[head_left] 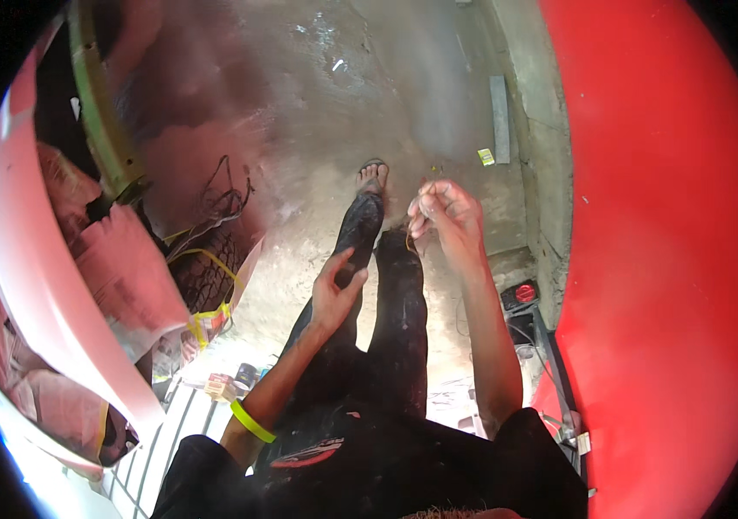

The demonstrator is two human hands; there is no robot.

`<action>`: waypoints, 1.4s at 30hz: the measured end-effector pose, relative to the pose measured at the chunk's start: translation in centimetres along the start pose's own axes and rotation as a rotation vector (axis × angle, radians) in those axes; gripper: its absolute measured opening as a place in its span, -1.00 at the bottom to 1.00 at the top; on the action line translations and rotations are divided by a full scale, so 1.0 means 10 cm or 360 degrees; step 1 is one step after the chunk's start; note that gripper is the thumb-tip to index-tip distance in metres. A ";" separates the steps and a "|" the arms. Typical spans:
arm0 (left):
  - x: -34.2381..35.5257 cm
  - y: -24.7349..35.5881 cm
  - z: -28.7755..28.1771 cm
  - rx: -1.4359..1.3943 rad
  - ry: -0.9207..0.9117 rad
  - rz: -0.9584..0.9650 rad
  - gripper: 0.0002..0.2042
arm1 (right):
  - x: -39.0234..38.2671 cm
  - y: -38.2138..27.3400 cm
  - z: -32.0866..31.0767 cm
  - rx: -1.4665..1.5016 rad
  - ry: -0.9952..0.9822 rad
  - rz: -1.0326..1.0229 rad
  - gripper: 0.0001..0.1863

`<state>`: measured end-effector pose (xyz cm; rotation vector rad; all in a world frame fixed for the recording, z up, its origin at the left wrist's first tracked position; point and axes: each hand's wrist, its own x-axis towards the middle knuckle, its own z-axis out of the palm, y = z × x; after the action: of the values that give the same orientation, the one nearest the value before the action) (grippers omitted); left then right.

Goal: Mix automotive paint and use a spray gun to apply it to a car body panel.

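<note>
My right hand [448, 214] is raised in front of my right leg, its fingers pinched together. A thin yellowish strand [409, 243] hangs from the fingertips; its exact kind is too small to make out. Lower and to the left, my left hand [335, 292] hovers over my left leg. Its thumb and fingers are apart, with nothing seen between them. A bright yellow-green wristband [252, 422] circles my left forearm.
A pale curved vehicle panel [70, 311] with pinkish covering sheets [127, 268] stands at left, beside a tyre [204, 275] and tangled wires [224, 199]. A red wall [663, 242] rises at right. A grey bar [498, 119] and a small yellow packet [485, 156] lie on the floor.
</note>
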<state>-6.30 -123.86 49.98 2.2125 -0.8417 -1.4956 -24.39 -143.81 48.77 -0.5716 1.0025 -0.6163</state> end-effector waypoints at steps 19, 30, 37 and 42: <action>-1.33 1.78 -1.52 -0.1593 -0.0450 0.0348 -0.77 | -1.96 -1.15 1.64 0.0022 -0.0866 0.0352 -0.85; -3.37 0.74 -1.34 -0.1917 -0.0090 0.0456 -0.78 | -2.65 -1.40 2.15 -0.1077 -0.1763 0.1109 -0.89; -4.68 -0.28 -1.34 -0.1987 -0.0198 0.0365 -0.68 | -3.18 -0.71 3.22 -0.1674 -0.2381 0.1775 -0.88; -5.39 -1.41 -1.57 -0.1472 0.0336 -0.0045 -0.69 | -3.67 0.62 3.88 -0.1885 -0.2468 0.1864 -0.86</action>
<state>-2.45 -79.26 86.68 1.6169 -0.0029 -1.2544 -3.17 -107.65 82.50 -1.0213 -0.0814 1.4545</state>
